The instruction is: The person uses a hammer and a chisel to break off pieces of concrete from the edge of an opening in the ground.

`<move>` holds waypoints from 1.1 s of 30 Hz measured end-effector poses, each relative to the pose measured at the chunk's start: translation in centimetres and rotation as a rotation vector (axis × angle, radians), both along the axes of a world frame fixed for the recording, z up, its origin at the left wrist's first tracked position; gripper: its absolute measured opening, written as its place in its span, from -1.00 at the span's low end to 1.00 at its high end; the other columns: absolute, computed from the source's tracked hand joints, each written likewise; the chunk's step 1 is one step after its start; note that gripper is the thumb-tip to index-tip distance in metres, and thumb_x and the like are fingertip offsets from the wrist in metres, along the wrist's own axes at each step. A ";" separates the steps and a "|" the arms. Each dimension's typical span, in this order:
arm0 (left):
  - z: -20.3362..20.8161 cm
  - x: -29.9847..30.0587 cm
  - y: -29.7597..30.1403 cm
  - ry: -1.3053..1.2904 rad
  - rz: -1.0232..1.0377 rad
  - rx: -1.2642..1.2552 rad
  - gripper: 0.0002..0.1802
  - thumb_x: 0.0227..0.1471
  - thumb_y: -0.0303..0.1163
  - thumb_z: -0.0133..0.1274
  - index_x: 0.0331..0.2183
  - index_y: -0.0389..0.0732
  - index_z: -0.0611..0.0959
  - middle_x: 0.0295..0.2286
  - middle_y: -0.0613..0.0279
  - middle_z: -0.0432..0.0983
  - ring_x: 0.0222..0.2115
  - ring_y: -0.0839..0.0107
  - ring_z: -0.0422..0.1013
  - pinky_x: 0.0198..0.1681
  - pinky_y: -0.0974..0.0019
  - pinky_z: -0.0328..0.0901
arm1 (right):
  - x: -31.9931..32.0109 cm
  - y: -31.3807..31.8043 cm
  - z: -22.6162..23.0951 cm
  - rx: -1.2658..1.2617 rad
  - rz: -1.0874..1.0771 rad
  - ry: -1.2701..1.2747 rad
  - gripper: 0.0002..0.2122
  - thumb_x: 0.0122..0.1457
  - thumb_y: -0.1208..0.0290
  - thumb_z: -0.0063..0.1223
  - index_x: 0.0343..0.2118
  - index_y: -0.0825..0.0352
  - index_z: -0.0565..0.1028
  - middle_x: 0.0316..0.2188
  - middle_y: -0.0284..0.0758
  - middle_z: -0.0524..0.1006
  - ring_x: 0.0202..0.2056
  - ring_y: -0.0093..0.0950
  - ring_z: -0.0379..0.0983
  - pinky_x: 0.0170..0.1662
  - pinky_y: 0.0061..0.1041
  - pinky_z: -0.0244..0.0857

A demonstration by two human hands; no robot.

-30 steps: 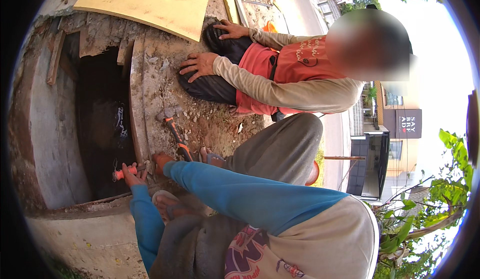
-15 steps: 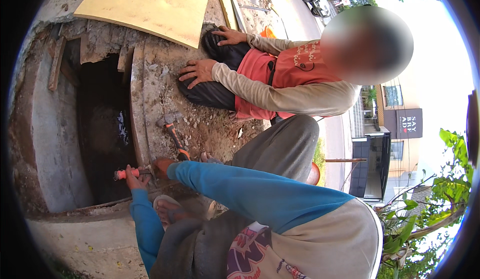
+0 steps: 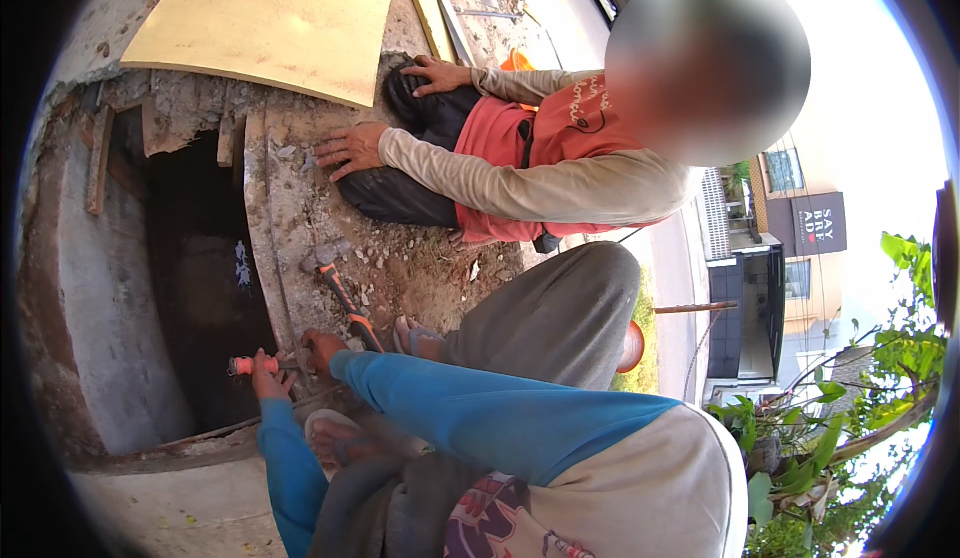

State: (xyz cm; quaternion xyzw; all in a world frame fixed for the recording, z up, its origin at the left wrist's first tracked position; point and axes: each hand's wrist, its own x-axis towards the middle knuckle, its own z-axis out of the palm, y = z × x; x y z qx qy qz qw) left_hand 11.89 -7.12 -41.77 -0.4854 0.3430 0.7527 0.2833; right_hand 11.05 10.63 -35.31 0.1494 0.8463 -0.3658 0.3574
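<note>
My left hand (image 3: 271, 378) is closed around a chisel (image 3: 242, 366) with a red grip. It holds the tool over the edge of a dark pit (image 3: 205, 258), and a metal shaft runs from the grip toward the concrete lip (image 3: 268, 238). Just to the right, on that lip, my right hand (image 3: 322, 350) is curled with its fingers partly hidden. Whatever it pinches does not show. A hammer (image 3: 350, 303) with an orange and black handle lies on the dirt above my right hand, its grey head toward the pit. Neither hand touches it.
A co-worker in a red top (image 3: 560, 148) crouches at the upper middle, hands at the knees. A yellowish board (image 3: 265, 28) covers ground beyond the pit. Near it lie a wooden strip (image 3: 428, 13) and an orange bucket (image 3: 517, 61). Rubble (image 3: 400, 253) surrounds the hammer.
The whole view has shifted slightly. More of my right hand shows now, beside the chisel. My left hand keeps its hold. One of the co-worker's hands has slid a little forward off the knee.
</note>
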 end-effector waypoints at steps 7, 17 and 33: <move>0.0 -0.3 0.9 -0.033 0.160 -0.087 -0.47 -0.07 0.07 0.07 -0.16 -0.05 0.38 -0.25 0.27 0.45 -0.15 0.28 0.40 -0.02 -0.03 0.15 | -1.8 2.0 -1.0 0.301 0.187 -0.180 -0.45 -0.06 0.40 0.19 0.05 0.32 0.30 -0.12 -0.03 0.47 -0.12 -0.07 0.43 -0.07 -0.17 0.33; 1.4 0.3 0.1 -0.011 0.204 -0.207 -0.68 -0.02 -0.15 0.07 -0.22 -0.03 0.43 -0.33 0.32 0.47 -0.23 0.35 0.44 -0.10 0.03 0.19 | -2.3 1.8 3.2 0.366 0.890 0.108 -0.45 0.04 0.42 0.13 0.14 0.20 0.24 0.14 -0.14 0.19 0.17 -0.11 0.10 0.11 -0.06 0.13; 3.8 -0.3 -1.0 0.072 0.532 -0.330 -0.65 -0.03 -0.16 0.10 -0.21 -0.08 0.46 -0.31 0.26 0.51 -0.22 0.35 0.47 -0.08 0.07 0.25 | 4.0 7.8 4.7 0.178 1.093 0.286 -0.72 0.01 0.50 -0.02 -0.16 0.22 0.47 -0.10 -0.15 0.34 -0.01 -0.17 0.26 0.02 -0.22 0.23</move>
